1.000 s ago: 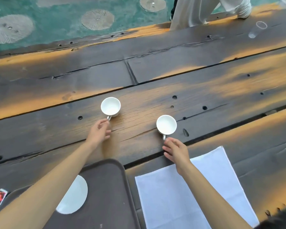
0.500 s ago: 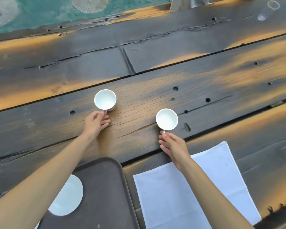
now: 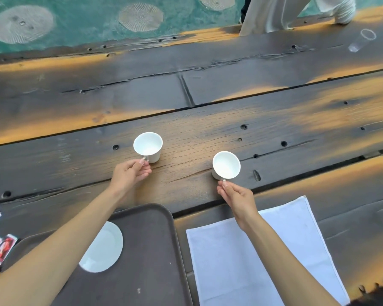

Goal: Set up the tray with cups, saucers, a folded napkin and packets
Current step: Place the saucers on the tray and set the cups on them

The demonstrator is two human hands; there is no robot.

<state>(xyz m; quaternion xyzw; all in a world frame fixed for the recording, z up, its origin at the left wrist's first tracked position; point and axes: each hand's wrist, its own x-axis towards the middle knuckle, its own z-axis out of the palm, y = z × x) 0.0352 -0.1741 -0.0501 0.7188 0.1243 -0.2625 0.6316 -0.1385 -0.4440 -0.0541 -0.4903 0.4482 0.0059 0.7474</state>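
Two white cups are over the dark wooden table. My left hand point(image 3: 129, 174) pinches the handle of the left cup point(image 3: 148, 146), which tilts. My right hand point(image 3: 237, 198) pinches the handle of the right cup point(image 3: 226, 165), also tilted. A dark brown tray point(image 3: 150, 250) lies at the near left with a white saucer point(image 3: 105, 248) on it, partly hidden by my left forearm. A white napkin point(image 3: 296, 239) lies flat to the tray's right. Red packets point(image 3: 0, 250) lie at the far left edge.
A clear plastic cup point(image 3: 362, 40) lies on its side at the far right of the table. A person in white clothing point(image 3: 281, 12) stands behind the table's far edge. Green patterned floor point(image 3: 75, 21) lies beyond the table.
Both hands have closed on the cup handles. The cups have tipped and shifted slightly toward me. The view has swung a little.
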